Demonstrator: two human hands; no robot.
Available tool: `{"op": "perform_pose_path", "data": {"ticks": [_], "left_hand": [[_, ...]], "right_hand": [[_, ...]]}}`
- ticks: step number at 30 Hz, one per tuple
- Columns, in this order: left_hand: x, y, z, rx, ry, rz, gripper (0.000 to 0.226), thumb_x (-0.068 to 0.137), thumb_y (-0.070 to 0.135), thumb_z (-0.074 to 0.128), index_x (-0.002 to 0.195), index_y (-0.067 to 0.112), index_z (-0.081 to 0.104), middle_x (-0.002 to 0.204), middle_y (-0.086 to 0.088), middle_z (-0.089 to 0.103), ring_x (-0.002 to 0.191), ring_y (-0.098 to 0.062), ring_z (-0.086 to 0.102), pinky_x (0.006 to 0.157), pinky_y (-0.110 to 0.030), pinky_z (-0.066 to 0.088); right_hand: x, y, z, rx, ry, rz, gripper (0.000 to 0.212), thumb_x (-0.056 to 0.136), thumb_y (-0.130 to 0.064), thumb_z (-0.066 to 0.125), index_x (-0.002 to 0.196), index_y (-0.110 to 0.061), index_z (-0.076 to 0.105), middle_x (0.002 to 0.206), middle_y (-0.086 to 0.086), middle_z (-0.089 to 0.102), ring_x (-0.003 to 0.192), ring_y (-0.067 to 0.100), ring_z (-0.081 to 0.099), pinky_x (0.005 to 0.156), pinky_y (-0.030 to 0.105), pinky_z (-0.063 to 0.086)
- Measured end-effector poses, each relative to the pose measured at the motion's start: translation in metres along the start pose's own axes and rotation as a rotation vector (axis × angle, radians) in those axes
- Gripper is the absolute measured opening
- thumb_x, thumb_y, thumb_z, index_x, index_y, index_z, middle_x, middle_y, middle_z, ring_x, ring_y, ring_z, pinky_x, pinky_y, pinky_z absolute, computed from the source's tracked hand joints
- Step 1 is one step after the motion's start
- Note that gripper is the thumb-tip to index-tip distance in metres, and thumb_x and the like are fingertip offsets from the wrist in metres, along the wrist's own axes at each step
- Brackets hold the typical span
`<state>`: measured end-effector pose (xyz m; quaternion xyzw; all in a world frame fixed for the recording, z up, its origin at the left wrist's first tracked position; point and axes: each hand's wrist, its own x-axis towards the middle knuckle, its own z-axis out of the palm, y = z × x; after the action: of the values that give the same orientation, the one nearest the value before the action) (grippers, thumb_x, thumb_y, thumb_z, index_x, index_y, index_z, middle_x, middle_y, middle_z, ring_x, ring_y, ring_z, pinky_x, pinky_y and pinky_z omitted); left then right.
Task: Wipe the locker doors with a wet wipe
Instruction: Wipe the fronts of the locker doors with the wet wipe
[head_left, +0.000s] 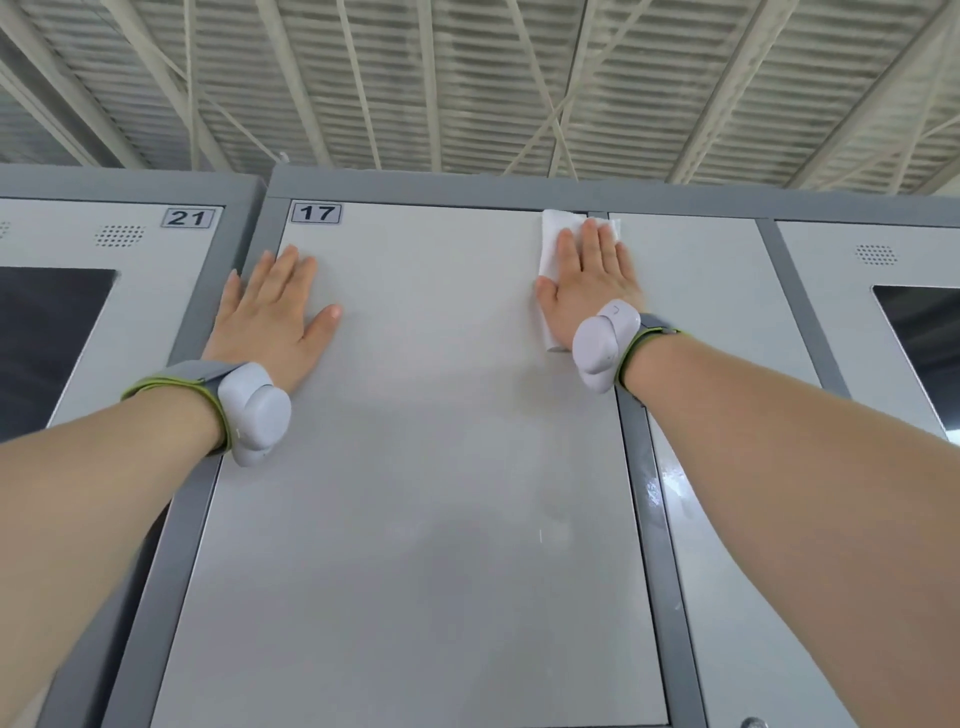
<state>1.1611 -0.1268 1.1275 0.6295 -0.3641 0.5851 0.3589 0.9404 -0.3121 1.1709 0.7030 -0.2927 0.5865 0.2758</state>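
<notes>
- Head view: right hand (589, 280) lies flat, fingers straight, pressing wipe (551, 244) on door 17 (415, 467) at its top right corner
- Left hand (275, 317) rests flat, bracing the door
- Wiping seems under way; next, likely sweep downward or across

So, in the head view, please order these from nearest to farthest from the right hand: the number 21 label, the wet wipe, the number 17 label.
1. The wet wipe: under the right hand, touching it.
2. The number 17 label: top left corner of the same door.
3. The number 21 label: on the next locker to the left.
</notes>
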Motion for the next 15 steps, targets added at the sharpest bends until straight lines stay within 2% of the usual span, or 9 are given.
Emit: {"op": "perform_pose_path", "data": {"ticks": [4,8,15], "left_hand": [[0.000,-0.003,0.004,0.021,0.001,0.006,0.067,0.096,0.050,0.025,0.151,0.013,0.015,0.160,-0.002,0.006,0.147,-0.018,-0.001,0.117,-0.036,-0.005],[-0.001,-0.003,0.005,0.012,0.018,0.019,0.058,0.101,0.039,0.030,0.151,0.013,0.015,0.160,-0.002,0.006,0.147,-0.018,0.000,0.117,-0.036,-0.004],[-0.001,-0.004,0.005,0.010,0.027,0.026,0.058,0.101,0.039,0.030,0.151,0.014,0.015,0.160,-0.001,0.006,0.147,-0.017,-0.001,0.117,-0.035,-0.005]], "right_hand": [[0.013,-0.012,-0.002,0.033,0.030,-0.013,0.060,0.102,-0.034,0.023,0.152,-0.007,0.005,0.160,0.016,-0.004,0.148,0.028,-0.007,0.119,0.037,-0.004],[0.013,-0.026,-0.001,0.040,0.015,-0.097,0.060,0.102,-0.034,0.023,0.153,-0.008,0.004,0.160,0.014,-0.005,0.148,0.027,-0.008,0.119,0.035,-0.005],[-0.009,-0.033,0.003,-0.023,0.017,-0.360,0.060,0.103,-0.035,0.025,0.153,-0.012,0.001,0.161,0.004,-0.008,0.148,0.021,-0.009,0.116,0.030,-0.009]]}}
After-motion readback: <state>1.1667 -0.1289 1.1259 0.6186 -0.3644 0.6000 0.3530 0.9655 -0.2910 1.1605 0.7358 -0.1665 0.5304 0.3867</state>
